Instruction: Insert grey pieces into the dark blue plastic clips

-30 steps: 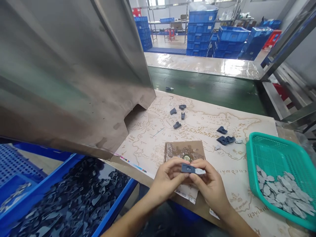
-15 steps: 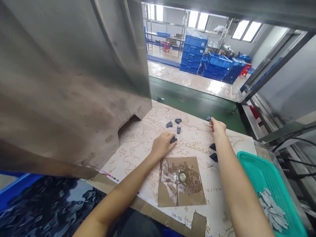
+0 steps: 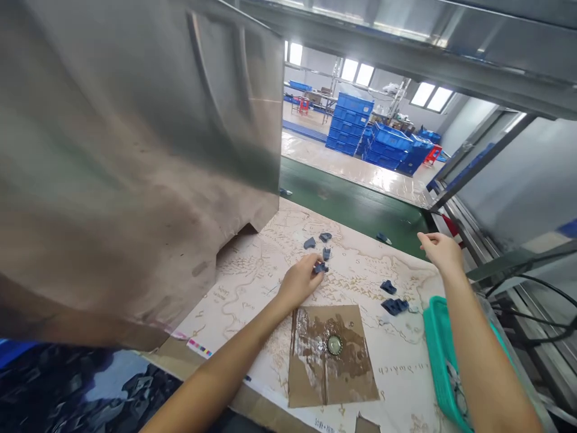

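My left hand (image 3: 298,281) rests over the printed map mat (image 3: 252,294), its fingertips pinching a small dark blue plastic part (image 3: 320,268). Several similar parts lie just beyond it, including one (image 3: 309,243) and another (image 3: 326,253). My right hand (image 3: 442,251) hangs open near the mat's far right corner, holding nothing. The nearest piece to it is a dark blue part (image 3: 383,238) on the green belt (image 3: 351,207). Two more dark blue parts (image 3: 394,307) lie on the mat. Below my hands is a brown cardboard sheet (image 3: 331,355) with a round metal disc (image 3: 334,345).
A large stainless steel hood (image 3: 135,150) fills the left. A blue bin (image 3: 85,385) of dark parts sits at lower left. A teal basket (image 3: 439,355) sits at right, partly behind my right forearm. Stacked blue crates (image 3: 349,123) stand far beyond the belt.
My right hand has moved right, away from the blue part at the mat's far edge, and has opened wider. My left hand stays at the parts. The view has tilted slightly upward.
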### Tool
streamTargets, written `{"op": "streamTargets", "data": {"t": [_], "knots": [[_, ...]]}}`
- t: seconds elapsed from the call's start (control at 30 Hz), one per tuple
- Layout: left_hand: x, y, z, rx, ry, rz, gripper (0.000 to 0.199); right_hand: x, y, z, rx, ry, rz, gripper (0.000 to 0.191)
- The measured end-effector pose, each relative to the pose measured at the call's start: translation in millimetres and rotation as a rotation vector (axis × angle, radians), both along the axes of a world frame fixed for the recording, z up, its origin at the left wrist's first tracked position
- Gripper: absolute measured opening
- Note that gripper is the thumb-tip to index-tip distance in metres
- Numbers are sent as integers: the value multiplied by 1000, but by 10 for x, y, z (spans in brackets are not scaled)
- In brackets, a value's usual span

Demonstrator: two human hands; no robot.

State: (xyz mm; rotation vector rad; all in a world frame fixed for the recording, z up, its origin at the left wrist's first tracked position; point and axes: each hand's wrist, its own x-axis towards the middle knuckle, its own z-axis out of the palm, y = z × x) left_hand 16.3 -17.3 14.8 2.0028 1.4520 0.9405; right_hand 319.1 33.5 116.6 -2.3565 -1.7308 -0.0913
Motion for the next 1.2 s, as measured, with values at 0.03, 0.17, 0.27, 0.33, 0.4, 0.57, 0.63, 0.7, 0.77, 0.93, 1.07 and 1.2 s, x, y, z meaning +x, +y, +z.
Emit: {"op": "streamTargets", "data": {"t": [0.03,0.17,0.27,0.33,0.4,0.57,0.63,0.7,0.77,0.93,1.07,1.2], "knots": [[4,-7,-15,4,-24,-17,20,61,-176,40,-17,1,-37,39],[17,-48,-69,6,-124,-74,17,273,-946,48,-151,-44,-120,33],[23,-91,-76,-2,-189,-86,17,395,-1412,-89,-337,-67,-107,23],[30,-128,-60,-5,-249,-64,19,462,-1628,-199,-449,-83,-96,23],[42,-165,-37,-30,-350,-35,20,514,-1770,-298,-523,-109,-96,27],[67,-215,8,-132,-429,-55,20,573,-1857,-480,-629,-132,-76,33],[69,-219,20,-122,-400,-49,19,585,-1819,-522,-659,-112,-76,25],[68,-223,33,-108,-386,-50,18,598,-1767,-523,-663,-75,-69,17],[72,-228,43,-97,-383,-65,17,606,-1727,-474,-640,-18,-50,14],[94,-246,57,-84,-405,-139,15,532,-1761,-255,-479,197,23,18],[110,-274,78,-83,-413,-201,11,230,-1858,-217,-290,452,69,46],[138,-315,87,-90,-407,-253,14,-350,-1898,-391,-143,874,133,43]]}}
